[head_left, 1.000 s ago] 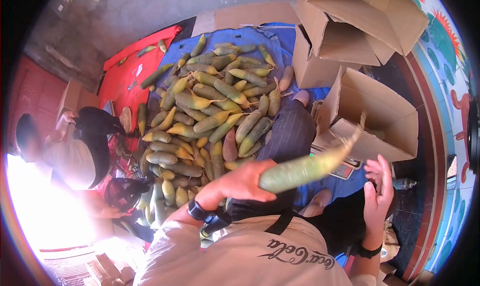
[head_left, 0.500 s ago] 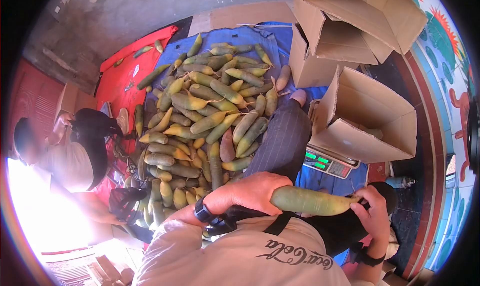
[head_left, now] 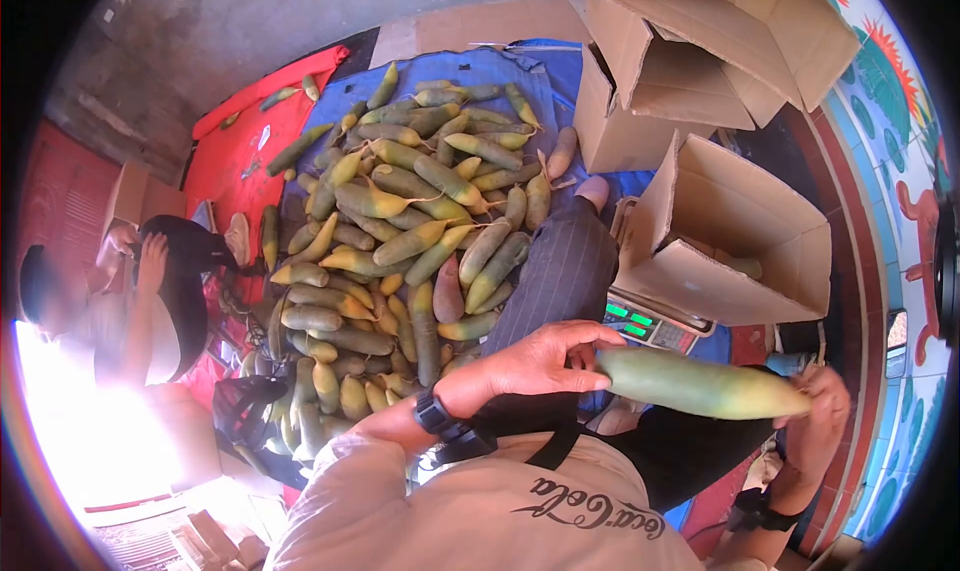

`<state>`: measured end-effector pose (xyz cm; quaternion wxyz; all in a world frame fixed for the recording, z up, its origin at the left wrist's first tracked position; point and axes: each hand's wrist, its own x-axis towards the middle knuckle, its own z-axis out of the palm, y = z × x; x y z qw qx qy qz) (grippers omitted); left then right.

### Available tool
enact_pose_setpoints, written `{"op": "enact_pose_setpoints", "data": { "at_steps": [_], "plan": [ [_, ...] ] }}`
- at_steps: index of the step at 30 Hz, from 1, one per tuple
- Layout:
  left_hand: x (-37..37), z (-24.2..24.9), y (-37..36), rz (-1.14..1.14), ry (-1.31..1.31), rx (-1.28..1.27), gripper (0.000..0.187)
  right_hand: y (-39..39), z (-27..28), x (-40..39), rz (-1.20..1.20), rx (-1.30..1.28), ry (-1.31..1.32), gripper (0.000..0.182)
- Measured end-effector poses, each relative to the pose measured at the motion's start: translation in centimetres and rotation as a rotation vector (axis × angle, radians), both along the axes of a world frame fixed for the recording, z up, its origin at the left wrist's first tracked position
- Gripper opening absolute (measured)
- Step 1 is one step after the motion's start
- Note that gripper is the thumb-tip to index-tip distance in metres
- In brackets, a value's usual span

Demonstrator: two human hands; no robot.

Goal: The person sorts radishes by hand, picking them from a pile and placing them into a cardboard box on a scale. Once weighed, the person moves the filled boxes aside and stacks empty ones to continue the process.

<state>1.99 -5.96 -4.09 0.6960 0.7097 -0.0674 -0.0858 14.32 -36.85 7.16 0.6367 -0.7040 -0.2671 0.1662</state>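
A large green radish (head_left: 700,383) is held across my lap, its yellowish tip pointing right. My left hand (head_left: 550,359) grips the thick end, with thumb and fingers around it. At the tapered end, my right hand (head_left: 822,401) pinches the tip. A big heap of green radishes (head_left: 400,221) lies on a blue sheet (head_left: 485,69) beyond my knee. Beyond the held radish, a scale (head_left: 650,321) with a green lit display carries an open cardboard box (head_left: 760,271), with a radish partly visible inside.
More open cardboard boxes (head_left: 700,61) are stacked at the back right. On the left, another person (head_left: 150,291) sits beside a red sheet (head_left: 262,141) with a few radishes on it. A painted wall (head_left: 885,121) runs along the right side.
Both hands and the radish have moved right. My left hand has opened its hold somewhat, showing more of the thick end. The person on the left has moved an arm up to the knee.
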Motion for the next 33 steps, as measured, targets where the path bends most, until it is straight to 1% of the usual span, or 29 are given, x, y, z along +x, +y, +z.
{"op": "enact_pose_setpoints", "data": {
  "at_steps": [2,3,4,6,8,9,10,12,13,14,16,17,19,20,22,24,26,27,29,30,32,33],
  "plan": [
    [0.5,-1.0,-0.2,-0.015,0.101,-0.121,0.046,-0.1,1.4,0.9,-0.226,0.123,-0.022,0.036],
    [0.5,-1.6,-0.3,0.001,0.020,-0.082,0.040,-0.5,2.0,1.6,-0.222,0.120,-0.023,0.036],
    [0.5,-2.4,-0.3,0.006,0.019,-0.084,0.040,-1.2,2.8,2.4,-0.261,0.113,-0.055,0.034],
    [0.4,-3.6,-0.1,0.012,0.023,-0.238,0.036,-1.9,4.0,3.9,-0.296,0.101,-0.086,0.032],
    [0.5,-3.2,0.3,0.008,0.067,-0.281,0.034,-1.6,5.1,5.8,-0.662,0.263,-0.082,0.031],
    [0.5,-3.1,0.5,0.001,0.109,-0.319,0.032,1.0,5.7,5.5,-0.841,0.011,-0.335,0.030],
    [0.5,-3.2,0.5,0.005,0.110,-0.323,0.032,-0.1,5.4,6.6,-0.837,0.008,-0.335,0.030],
    [0.5,-3.3,0.4,0.005,0.132,-0.402,0.030,-4.9,4.2,11.3,-0.643,0.210,-0.157,0.028],
    [0.5,-3.4,0.5,0.010,0.132,-0.403,0.030,-6.7,2.9,13.3,-0.637,0.163,-0.128,0.027],
    [0.5,-3.4,0.5,0.007,0.124,-0.395,0.029,-5.9,2.0,13.8,-0.631,0.163,-0.128,0.027],
    [0.5,-3.5,0.5,0.009,0.115,-0.388,0.029,-3.7,0.3,15.1,-0.703,0.036,0.038,0.031],
    [0.5,-3.6,0.5,0.002,0.112,-0.421,0.029,-3.4,-0.9,15.8,-0.697,0.034,0.038,0.031],
    [0.4,-3.6,0.6,0.004,0.109,-0.454,0.029,-3.6,-3.3,18.2,-0.614,-0.353,-0.004,0.034],
    [0.4,-3.6,0.6,-0.002,0.114,-0.460,0.028,-3.6,-4.5,19.3,-0.607,-0.354,-0.003,0.034],
    [0.5,-3.4,0.7,-0.006,0.119,-0.465,0.028,-3.7,-6.7,21.4,-0.505,-0.469,0.070,0.034],
    [0.5,-3.2,0.7,-0.016,0.157,-0.480,0.029,-3.2,-7.4,22.7,-0.486,-0.487,0.074,0.033],
    [0.6,-3.3,0.6,-0.019,0.158,-0.487,0.029,-1.8,-7.5,22.7,-0.559,-0.424,0.160,0.031],
    [0.6,-3.4,0.5,-0.024,0.157,-0.494,0.029,-1.3,-7.7,22.7,-0.559,-0.424,0.161,0.031],
    [0.7,-3.4,0.6,-0.026,0.155,-0.479,0.029,-0.5,-8.0,22.6,-0.539,-0.321,0.265,0.031],
    [0.7,-3.3,0.6,-0.028,0.153,-0.464,0.029,-0.8,-8.4,22.8,-0.539,-0.322,0.267,0.031],
    [0.7,-3.5,0.5,-0.027,0.156,-0.477,0.028,-2.0,-9.7,23.9,-0.437,-0.599,0.287,0.029],
    [0.8,-3.6,0.5,-0.027,0.156,-0.488,0.028,-3.3,-11.0,25.1,-0.370,-0.694,0.330,0.025]
  ]
}}
